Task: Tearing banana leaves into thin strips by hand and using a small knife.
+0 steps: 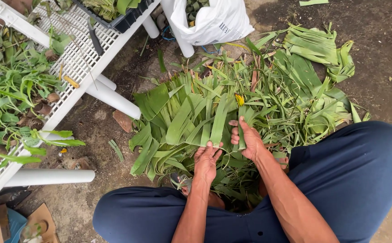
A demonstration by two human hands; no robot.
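The left hand pinches the near end of a broad flat green leaf strip with closed fingers. Just beside it, the right hand grips a narrower green leaf blade, fingers curled around it. Both lie atop a heap of cut long green leaves on the dirt ground, near the white perforated plastic bench.
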